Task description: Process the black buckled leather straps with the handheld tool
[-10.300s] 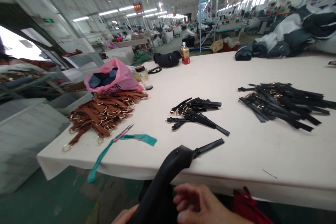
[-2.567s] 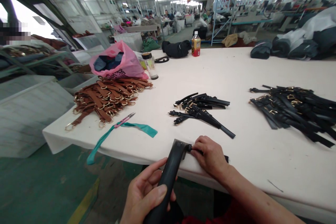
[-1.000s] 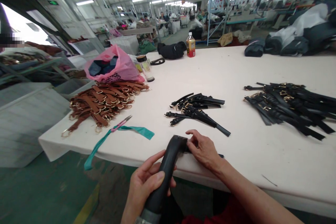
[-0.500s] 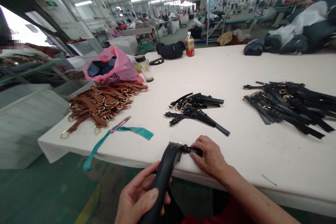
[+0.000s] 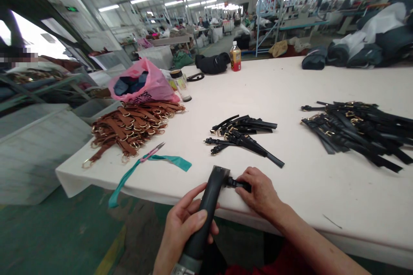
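My left hand (image 5: 190, 223) is wrapped round a dark handheld tool (image 5: 211, 193) with a flat metal head, held slanted over the table's front edge. Just right of the tool's head, my right hand (image 5: 258, 189) pinches a short black buckled strap (image 5: 235, 182). The strap's buckle end meets the tool's head. Behind both hands lies a small pile of black straps (image 5: 241, 135) with gold buckles. A bigger pile of black straps (image 5: 355, 129) is at the right.
Brown straps with gold rings (image 5: 129, 126) lie at the left before a pink bag (image 5: 148, 84). Pink snips (image 5: 151, 152) rest on a teal ribbon (image 5: 174, 162). A jar (image 5: 180, 86), black pouch (image 5: 213, 63) and bottle (image 5: 235, 56) stand farther back on the white table (image 5: 271, 90).
My left hand and the tool have moved a little right and up, and the tool's head is turned so more of its top shows. My right hand still pinches the strap.
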`<state>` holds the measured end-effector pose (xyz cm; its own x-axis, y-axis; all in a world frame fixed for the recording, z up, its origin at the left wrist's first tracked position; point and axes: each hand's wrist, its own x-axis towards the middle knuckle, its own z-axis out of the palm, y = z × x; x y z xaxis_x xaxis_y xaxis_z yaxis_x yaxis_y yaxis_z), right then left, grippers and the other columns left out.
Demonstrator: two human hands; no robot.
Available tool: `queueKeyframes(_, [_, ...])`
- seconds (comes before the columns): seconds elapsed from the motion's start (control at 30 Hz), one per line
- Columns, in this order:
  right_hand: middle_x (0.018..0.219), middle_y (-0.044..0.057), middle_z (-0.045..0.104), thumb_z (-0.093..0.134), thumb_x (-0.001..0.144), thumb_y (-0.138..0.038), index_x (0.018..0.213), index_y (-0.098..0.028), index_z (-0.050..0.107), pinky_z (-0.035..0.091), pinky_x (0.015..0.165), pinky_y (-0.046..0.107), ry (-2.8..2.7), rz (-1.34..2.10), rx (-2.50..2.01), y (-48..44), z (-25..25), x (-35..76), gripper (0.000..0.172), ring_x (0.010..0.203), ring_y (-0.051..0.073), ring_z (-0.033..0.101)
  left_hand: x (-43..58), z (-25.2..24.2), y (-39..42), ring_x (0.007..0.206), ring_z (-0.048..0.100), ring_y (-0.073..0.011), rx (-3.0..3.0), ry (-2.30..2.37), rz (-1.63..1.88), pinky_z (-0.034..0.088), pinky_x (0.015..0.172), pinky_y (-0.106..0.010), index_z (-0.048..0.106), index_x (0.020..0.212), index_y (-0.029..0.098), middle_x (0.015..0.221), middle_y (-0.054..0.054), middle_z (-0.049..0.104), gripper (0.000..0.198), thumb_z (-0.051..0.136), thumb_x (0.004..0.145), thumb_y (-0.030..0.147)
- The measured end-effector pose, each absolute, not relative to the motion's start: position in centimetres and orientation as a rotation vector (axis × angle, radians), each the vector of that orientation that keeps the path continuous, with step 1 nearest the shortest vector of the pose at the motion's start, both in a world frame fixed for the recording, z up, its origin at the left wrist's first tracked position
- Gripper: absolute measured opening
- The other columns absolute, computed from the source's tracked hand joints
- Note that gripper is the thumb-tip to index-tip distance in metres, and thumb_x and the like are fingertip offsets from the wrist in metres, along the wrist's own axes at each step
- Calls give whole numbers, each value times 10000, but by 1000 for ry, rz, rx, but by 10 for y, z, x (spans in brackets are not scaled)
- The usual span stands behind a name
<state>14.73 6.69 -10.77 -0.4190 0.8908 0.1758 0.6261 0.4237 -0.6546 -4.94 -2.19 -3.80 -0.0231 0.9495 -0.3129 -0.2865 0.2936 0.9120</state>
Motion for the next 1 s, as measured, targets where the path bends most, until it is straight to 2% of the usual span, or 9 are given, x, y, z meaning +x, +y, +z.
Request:
queueKeyframes(0.17, [863, 40, 553, 610, 753, -240, 906, -215, 652, 395, 774, 299, -2201, 632, -1323, 61, -102, 154, 161, 863, 187, 486, -50, -36, -17, 471, 669, -217, 752, 1137, 1059, 520, 382, -278, 332, 1327, 167, 862, -121, 717, 604, 592, 789, 254])
queueKeyframes(0.33, [827, 38, 554, 561, 789, -234, 903, -218, 652, 389, 770, 296, -2212, 592, -1358, 58, -101, 155, 147, 851, 184, 486, -50, -36, -14, 367, 609, -166, 754, 1040, 1003, 441, 301, -203, 224, 1402, 223, 683, -67, 692, 642, 510, 830, 290])
queueKeyframes(0.53, [813, 36, 542, 558, 782, -231, 892, -219, 652, 380, 740, 296, -2173, 569, -1363, 56, -106, 155, 146, 824, 184, 487, -46, -42, -10, 348, 578, -146, 734, 988, 1050, 415, 291, -187, 193, 1415, 234, 623, -26, 652, 659, 501, 838, 313])
queueKeyframes(0.83, [799, 23, 545, 575, 771, -256, 877, -229, 652, 371, 711, 288, -2144, 605, -1360, 58, -113, 157, 133, 803, 178, 503, -57, -39, -17, 388, 601, -149, 721, 1014, 1111, 445, 311, -191, 154, 1428, 235, 670, -43, 665, 665, 489, 855, 281])
queueKeyframes(1.0, [788, 19, 546, 580, 765, -265, 858, -235, 654, 369, 702, 289, -2145, 589, -1371, 60, -115, 156, 123, 796, 178, 506, -57, -37, -28, 362, 587, -137, 708, 988, 1113, 426, 298, -181, 214, 1416, 252, 687, -52, 663, 642, 493, 839, 293])
